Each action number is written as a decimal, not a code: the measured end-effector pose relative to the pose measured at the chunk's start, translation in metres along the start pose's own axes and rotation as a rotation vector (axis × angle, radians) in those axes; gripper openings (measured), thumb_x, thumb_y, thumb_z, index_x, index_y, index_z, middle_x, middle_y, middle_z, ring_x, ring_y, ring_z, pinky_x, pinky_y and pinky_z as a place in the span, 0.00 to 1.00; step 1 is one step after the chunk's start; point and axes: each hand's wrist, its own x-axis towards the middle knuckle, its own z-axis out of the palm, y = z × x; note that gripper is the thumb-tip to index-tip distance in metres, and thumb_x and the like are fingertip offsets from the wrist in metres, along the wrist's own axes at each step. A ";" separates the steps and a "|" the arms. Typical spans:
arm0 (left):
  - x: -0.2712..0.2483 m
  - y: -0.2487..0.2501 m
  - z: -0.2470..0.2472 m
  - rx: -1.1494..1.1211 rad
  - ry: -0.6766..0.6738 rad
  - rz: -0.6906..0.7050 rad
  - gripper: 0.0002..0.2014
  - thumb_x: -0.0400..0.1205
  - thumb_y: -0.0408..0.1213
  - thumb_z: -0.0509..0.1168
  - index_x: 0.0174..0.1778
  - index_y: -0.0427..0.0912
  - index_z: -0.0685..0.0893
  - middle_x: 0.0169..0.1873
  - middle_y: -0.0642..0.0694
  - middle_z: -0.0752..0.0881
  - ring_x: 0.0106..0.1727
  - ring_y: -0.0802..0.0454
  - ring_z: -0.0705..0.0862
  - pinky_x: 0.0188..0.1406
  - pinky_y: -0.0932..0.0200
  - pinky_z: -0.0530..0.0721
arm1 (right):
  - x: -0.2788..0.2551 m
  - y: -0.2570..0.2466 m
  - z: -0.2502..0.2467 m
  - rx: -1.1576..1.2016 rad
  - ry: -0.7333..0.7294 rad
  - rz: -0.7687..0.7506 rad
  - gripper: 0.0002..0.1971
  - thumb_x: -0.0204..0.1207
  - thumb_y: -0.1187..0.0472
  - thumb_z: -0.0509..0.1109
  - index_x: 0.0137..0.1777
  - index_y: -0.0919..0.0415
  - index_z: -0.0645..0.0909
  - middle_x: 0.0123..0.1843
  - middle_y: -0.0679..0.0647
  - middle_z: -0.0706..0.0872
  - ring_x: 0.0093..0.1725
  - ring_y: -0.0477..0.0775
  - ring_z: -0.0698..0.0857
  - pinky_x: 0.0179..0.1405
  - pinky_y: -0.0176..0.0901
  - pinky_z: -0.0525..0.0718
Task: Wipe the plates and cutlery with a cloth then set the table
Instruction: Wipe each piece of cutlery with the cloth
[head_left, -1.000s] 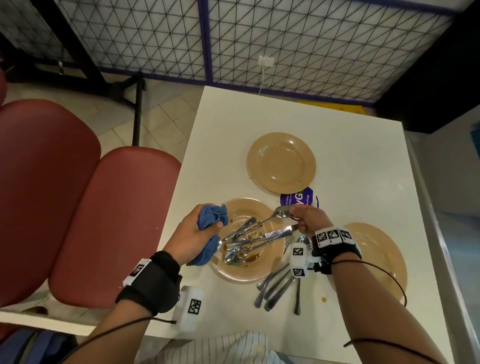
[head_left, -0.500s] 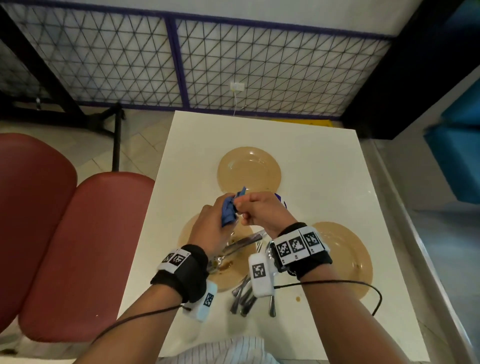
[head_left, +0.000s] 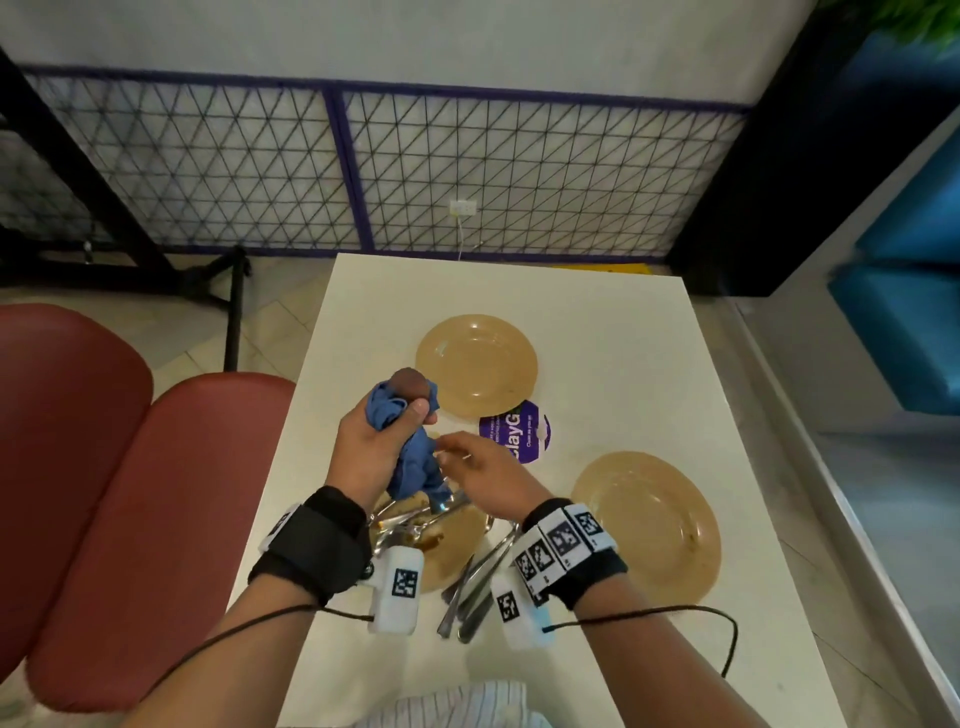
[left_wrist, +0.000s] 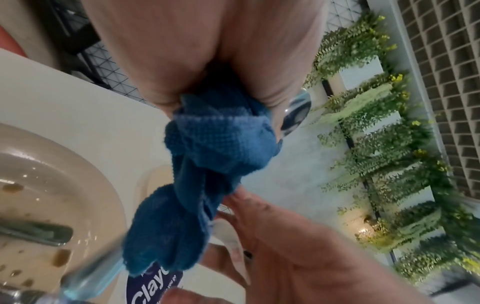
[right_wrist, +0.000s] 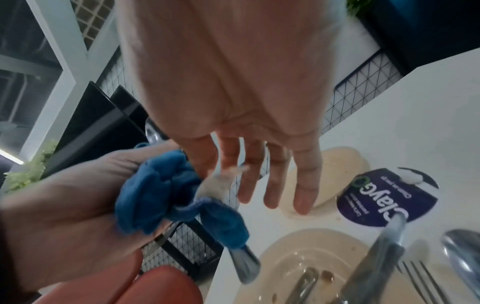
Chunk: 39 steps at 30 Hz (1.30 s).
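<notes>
My left hand (head_left: 410, 410) grips a bunched blue cloth (head_left: 410, 457) wrapped round a spoon, above the near plate. The spoon's bowl (left_wrist: 296, 115) sticks out past the fingers and its handle (right_wrist: 244, 265) hangs out below the cloth. My right hand (head_left: 457, 452) is just right of the cloth, fingers (right_wrist: 303, 185) straight, holding nothing. The near tan plate (head_left: 457, 551) is stained and carries several pieces of cutlery (right_wrist: 376, 259). More cutlery (head_left: 478, 587) lies on the table beside it. Two more tan plates lie on the table, one farther off (head_left: 477, 364) and one at the right (head_left: 647, 527).
A round purple sticker (head_left: 519, 431) lies between the plates on the white table (head_left: 597, 322). Red padded seats (head_left: 156, 519) stand against the table's left edge. A wire mesh fence (head_left: 467, 166) runs beyond the far edge, and a blue seat (head_left: 904, 322) is at the right.
My left hand has lifted the cloth with the spoon higher over the near plate. My right hand, curled at the spoon before, now has its fingers straight beside the cloth.
</notes>
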 end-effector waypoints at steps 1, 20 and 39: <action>-0.003 -0.001 0.000 -0.019 0.006 -0.029 0.13 0.83 0.35 0.71 0.61 0.35 0.86 0.52 0.36 0.91 0.53 0.44 0.90 0.56 0.50 0.88 | 0.001 0.001 0.006 -0.021 -0.014 -0.026 0.14 0.86 0.58 0.60 0.66 0.59 0.82 0.63 0.59 0.87 0.61 0.58 0.85 0.64 0.56 0.82; -0.014 0.016 -0.041 -0.550 0.027 -0.114 0.20 0.82 0.24 0.55 0.68 0.41 0.78 0.52 0.43 0.84 0.53 0.47 0.84 0.57 0.50 0.85 | -0.021 -0.003 0.026 0.438 -0.048 -0.005 0.09 0.86 0.60 0.64 0.55 0.65 0.84 0.37 0.56 0.85 0.24 0.48 0.82 0.19 0.33 0.78; -0.001 0.001 0.015 -0.061 0.223 0.047 0.29 0.79 0.30 0.74 0.74 0.46 0.72 0.65 0.44 0.84 0.67 0.46 0.85 0.71 0.39 0.81 | -0.025 -0.017 0.016 0.367 0.022 0.024 0.11 0.87 0.63 0.63 0.48 0.61 0.87 0.30 0.55 0.83 0.20 0.46 0.78 0.18 0.36 0.77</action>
